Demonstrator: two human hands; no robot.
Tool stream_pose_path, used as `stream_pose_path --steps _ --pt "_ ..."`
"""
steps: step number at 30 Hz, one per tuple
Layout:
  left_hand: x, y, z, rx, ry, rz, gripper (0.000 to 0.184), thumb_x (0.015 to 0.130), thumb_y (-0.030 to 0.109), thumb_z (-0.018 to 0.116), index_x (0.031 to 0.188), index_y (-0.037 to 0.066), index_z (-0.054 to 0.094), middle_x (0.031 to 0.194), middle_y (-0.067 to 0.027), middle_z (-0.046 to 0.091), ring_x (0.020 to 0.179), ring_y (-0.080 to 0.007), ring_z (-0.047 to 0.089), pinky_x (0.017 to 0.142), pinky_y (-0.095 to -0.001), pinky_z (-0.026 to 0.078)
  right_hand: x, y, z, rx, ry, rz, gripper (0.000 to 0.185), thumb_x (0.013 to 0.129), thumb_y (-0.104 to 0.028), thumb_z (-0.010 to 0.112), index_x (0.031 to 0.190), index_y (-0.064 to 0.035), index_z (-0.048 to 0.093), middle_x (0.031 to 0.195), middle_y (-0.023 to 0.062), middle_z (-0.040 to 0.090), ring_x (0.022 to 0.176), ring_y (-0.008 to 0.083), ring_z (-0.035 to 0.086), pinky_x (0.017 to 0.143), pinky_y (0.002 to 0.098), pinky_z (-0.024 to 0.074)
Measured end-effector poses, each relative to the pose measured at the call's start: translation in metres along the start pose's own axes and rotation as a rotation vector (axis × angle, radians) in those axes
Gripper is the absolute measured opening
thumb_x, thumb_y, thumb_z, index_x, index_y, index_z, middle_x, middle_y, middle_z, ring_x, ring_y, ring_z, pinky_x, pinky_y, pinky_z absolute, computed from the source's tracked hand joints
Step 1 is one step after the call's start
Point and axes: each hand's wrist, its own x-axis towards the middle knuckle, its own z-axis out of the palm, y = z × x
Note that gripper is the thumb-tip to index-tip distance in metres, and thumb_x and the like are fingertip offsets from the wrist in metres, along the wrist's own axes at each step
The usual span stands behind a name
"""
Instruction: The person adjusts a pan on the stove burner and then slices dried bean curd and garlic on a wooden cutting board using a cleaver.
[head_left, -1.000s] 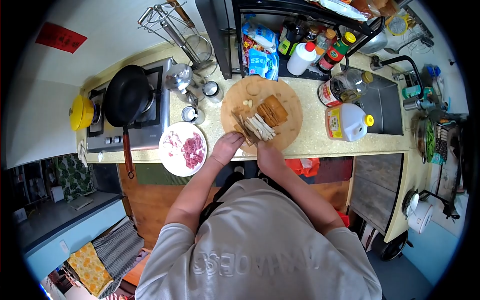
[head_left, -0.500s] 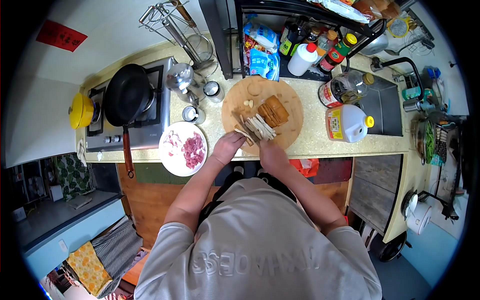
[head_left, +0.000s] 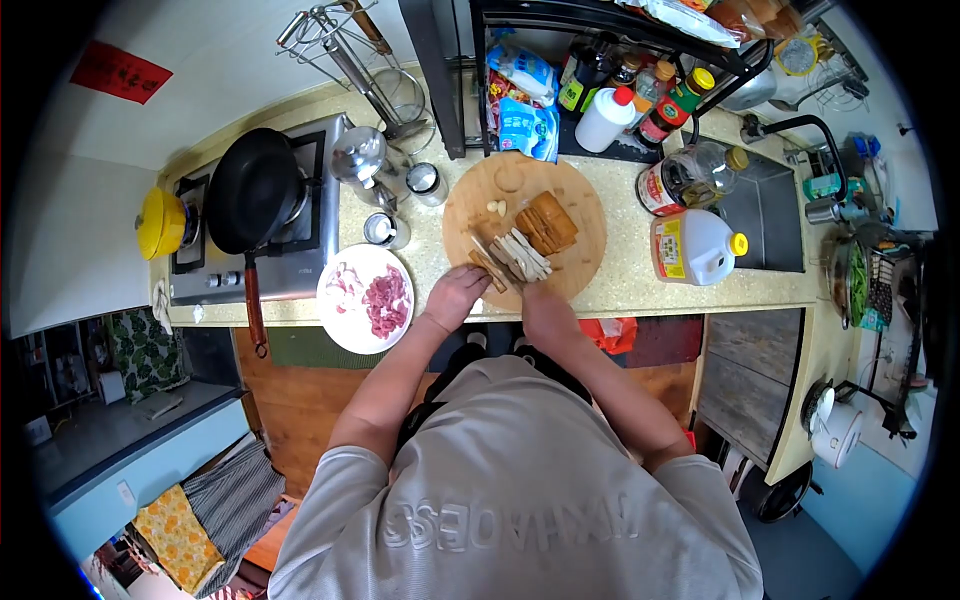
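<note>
From the head view, I see the work on a thick, round, pale wooden cutting board (head_left: 585, 205), its surface smooth and faintly grained. The right hand (head_left: 547, 312) is curled into a fist about the handle end of a dark metal knife (head_left: 503, 266); the handle itself is hidden in the palm, the narrow blade slanting away to the upper left. The left hand (head_left: 456, 295) sits beside it, fingers bent, tips touching a brown-skinned flat strip (head_left: 486, 268); I can't tell whether they pinch it or merely press it.

On the blade's other side lie soft-looking, creamy-white cut strips (head_left: 524, 254) in a loose, near-parallel row. Just beyond them rest smooth, brown, squarish slabs (head_left: 546, 222), overlapping and leaning, with two small ivory cloves (head_left: 496, 207) near their left edge.

Left of the board, a glossy white round plate (head_left: 342, 330) carries moist, ragged pink-red meat pieces (head_left: 387, 305). Farther left, a matte black round pan (head_left: 252, 190) sits on a brushed-steel stovetop (head_left: 324, 180).
</note>
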Motion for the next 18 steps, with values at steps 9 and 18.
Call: stream_pose_path --steps 9,18 --pt "-0.003 -0.001 0.002 0.024 0.010 0.014 0.029 0.079 0.005 0.068 0.108 0.006 0.075 0.103 -0.0076 0.072 0.094 -0.0249 0.069 0.082 -0.0349 0.058 -0.006 -0.004 0.016 0.011 0.021 -0.070 0.014 0.090 -0.006 0.052 0.100 0.0009 0.060 0.088 0.0264 0.071 0.082 0.0456 0.071 0.075 0.0554 0.0571" --pt "-0.004 -0.002 0.006 0.034 -0.021 0.000 0.028 0.080 0.006 0.066 0.107 0.005 0.074 0.105 -0.0083 0.072 0.095 -0.0259 0.069 0.084 -0.0351 0.058 -0.005 -0.010 0.016 -0.033 -0.065 -0.042 0.017 0.092 -0.007 0.050 0.104 0.0012 0.058 0.085 0.0264 0.071 0.081 0.0437 0.073 0.073 0.0540 0.0586"
